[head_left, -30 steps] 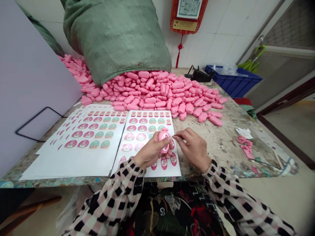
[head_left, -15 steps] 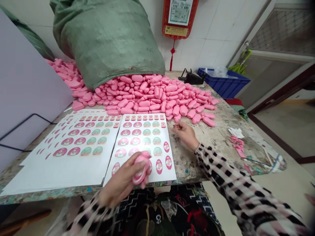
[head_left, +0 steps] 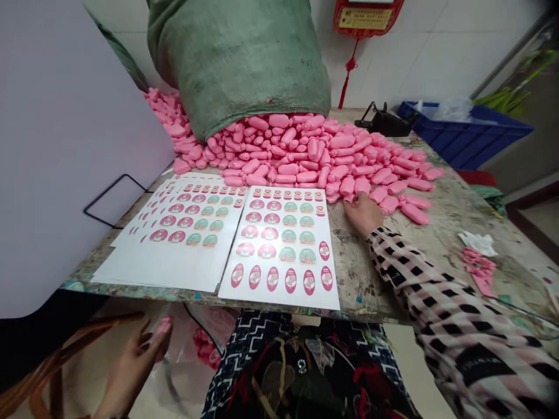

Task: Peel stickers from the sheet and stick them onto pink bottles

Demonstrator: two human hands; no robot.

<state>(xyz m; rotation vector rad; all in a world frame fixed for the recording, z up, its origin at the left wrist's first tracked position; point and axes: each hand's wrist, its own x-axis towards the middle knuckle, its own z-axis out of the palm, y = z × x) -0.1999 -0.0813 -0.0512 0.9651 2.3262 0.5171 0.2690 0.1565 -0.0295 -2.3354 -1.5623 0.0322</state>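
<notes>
My left hand [head_left: 133, 364] is down below the table edge at the lower left, blurred, with a pink bottle [head_left: 161, 331] at its fingertips over a clear plastic bag [head_left: 192, 355] holding more pink pieces. My right hand [head_left: 363, 210] reaches across the table to the near edge of the heap of pink bottles [head_left: 305, 157], fingers curled onto one of them. Between the hands lies a sticker sheet [head_left: 283, 244] with round and oval labels, and a second sticker sheet [head_left: 183, 227] lies to its left.
A green woven sack [head_left: 240, 58] spills the bottles at the back. A white board [head_left: 65, 145] stands at the left. A blue crate [head_left: 463, 137] and a black tape tool [head_left: 384, 122] are at the back right. Pink scraps [head_left: 478, 270] lie on the right.
My left hand carried the labelled pink bottle off the table and down to the bag at the lower left. My right hand left the bottle and reached forward to the heap.
</notes>
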